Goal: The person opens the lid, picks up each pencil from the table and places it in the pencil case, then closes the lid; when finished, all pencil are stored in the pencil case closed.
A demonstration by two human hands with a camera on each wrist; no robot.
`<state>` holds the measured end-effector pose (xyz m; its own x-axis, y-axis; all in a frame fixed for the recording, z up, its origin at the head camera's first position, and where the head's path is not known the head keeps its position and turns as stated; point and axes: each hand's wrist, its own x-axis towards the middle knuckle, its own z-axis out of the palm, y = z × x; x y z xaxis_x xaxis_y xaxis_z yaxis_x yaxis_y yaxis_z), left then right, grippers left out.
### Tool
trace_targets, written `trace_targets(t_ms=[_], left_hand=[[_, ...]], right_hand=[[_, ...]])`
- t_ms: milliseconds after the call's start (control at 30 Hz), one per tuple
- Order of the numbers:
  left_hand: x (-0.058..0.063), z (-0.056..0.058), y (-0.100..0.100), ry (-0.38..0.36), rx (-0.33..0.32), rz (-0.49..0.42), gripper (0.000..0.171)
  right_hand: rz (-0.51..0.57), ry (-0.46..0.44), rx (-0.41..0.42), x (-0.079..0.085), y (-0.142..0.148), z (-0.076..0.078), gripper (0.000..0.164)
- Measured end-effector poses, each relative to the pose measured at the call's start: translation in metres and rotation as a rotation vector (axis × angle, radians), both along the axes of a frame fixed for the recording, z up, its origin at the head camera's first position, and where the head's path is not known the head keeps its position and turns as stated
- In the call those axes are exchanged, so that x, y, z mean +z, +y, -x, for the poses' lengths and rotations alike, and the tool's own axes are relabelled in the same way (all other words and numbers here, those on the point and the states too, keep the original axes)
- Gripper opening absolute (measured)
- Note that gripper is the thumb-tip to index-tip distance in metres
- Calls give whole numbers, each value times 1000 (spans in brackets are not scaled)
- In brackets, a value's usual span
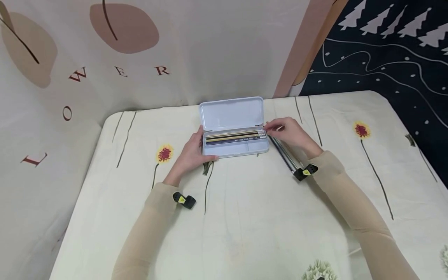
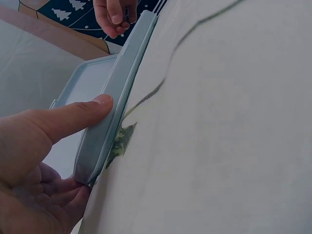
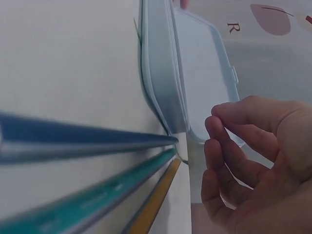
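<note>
The pale blue pencil case (image 1: 224,149) lay open near the middle of the counter's (image 1: 252,217) far edge, its long axis running left to right, nearly parallel to that edge. Its smooth, round-cornered lid (image 1: 232,114) stood raised along the far side, glossy inner face toward the near side. Inside, slim striped pencils (image 1: 234,137) lay lengthwise, with pale ends toward the right, behind shallow compartments.

The left grip (image 1: 191,152) clasped the case's left end, thumb against the near wall. The right grip (image 1: 287,132) was released beside the far right corner, fingers loosely bent, thumb and forefinger tips together. Below it, glossy blue (image 3: 87,139), teal (image 3: 97,195) and orange (image 3: 152,200) sticks slanted from the case's right end toward the near right corner.

Soft beige sleeves (image 1: 353,206) carried black wrist cameras (image 1: 184,200); flowers (image 1: 164,154) patterned the creased cream cloth.
</note>
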<state>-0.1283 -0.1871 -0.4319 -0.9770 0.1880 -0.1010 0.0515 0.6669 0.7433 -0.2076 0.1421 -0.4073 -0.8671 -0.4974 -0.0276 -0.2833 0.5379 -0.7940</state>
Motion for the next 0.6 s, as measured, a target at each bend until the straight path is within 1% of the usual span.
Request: trace_targets(t_ms=[267,600], left_hand=[[0,0,0,0,4,0,116],[0,0,1,4,1,3,116]], right_hand=[[-4,1,-64,-3,15,0,20],[-45,11,-84,-2,30,-4,19]])
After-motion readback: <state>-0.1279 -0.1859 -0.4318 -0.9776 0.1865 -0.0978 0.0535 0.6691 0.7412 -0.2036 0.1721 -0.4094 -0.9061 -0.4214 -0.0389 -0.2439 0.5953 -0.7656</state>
